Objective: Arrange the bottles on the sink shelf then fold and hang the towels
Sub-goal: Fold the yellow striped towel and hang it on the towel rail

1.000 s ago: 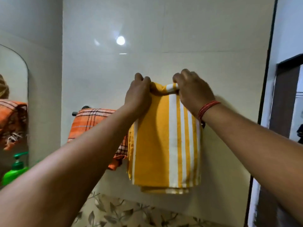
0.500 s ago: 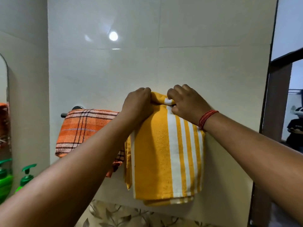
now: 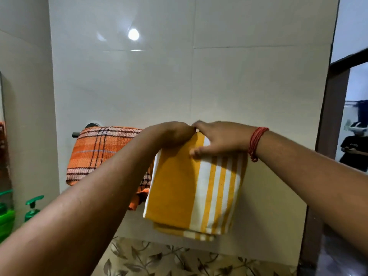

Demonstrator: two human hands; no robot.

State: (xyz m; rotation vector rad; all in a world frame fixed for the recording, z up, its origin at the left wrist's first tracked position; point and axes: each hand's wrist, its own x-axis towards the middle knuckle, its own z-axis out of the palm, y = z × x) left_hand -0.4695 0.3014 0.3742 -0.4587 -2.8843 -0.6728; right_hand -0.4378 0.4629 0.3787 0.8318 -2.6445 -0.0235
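A folded yellow towel with white stripes (image 3: pixel 191 188) hangs over the wall rail, its lower edge free. My left hand (image 3: pixel 175 134) grips its top left corner at the rail. My right hand (image 3: pixel 217 140) holds the top edge beside it, thumb pressed on the front of the cloth. An orange checked towel (image 3: pixel 99 152) hangs folded over the same rail (image 3: pixel 76 134) to the left, partly hidden behind my left forearm. A green pump bottle (image 3: pixel 31 208) stands at the far left, low down.
White glossy wall tiles fill the back, with a leaf-patterned tile band (image 3: pixel 179 259) below. A mirror edge (image 3: pixel 4 156) is at the far left. A dark door frame (image 3: pixel 330 116) stands at the right, with a person (image 3: pixel 354 148) seen beyond it.
Both hands have slid closer together on the yellow towel's top edge and now touch. The towel's top fold looks flatter over the rail. The view has shifted upward, so towels sit lower in frame.
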